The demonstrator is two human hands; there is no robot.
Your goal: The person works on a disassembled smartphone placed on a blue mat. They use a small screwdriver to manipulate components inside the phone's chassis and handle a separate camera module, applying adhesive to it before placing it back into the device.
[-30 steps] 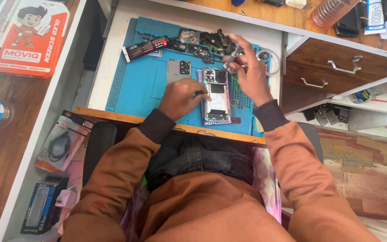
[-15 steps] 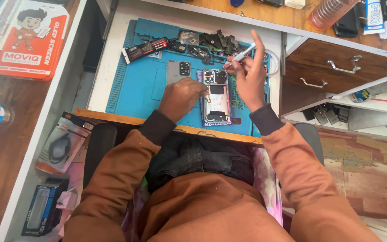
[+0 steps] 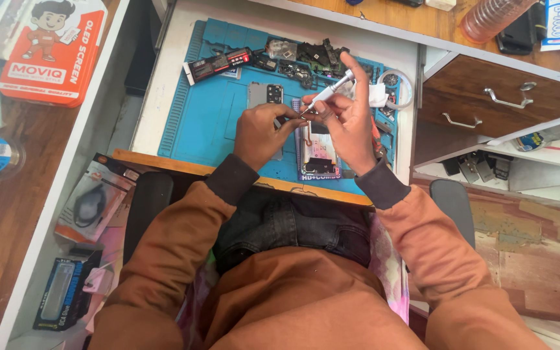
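Observation:
An opened smartphone lies on a blue work mat on a pull-out white desk tray. My right hand holds a slim silver screwdriver, its tip pointing down-left towards my left hand. My left hand sits just left of the phone's top end, fingers pinched at the screwdriver tip; what they pinch is too small to tell. A grey phone back cover lies on the mat above my left hand.
Several dark phone parts and boards and a black-and-red tool lie along the mat's far edge. A wooden drawer unit stands at right. A red box sits on the wooden surface at left. Packaged items lie beside my left arm.
My right hand has come down from the parts at the mat's far edge towards the phone. Both hands have drawn together, and the screwdriver tip now meets my left fingers.

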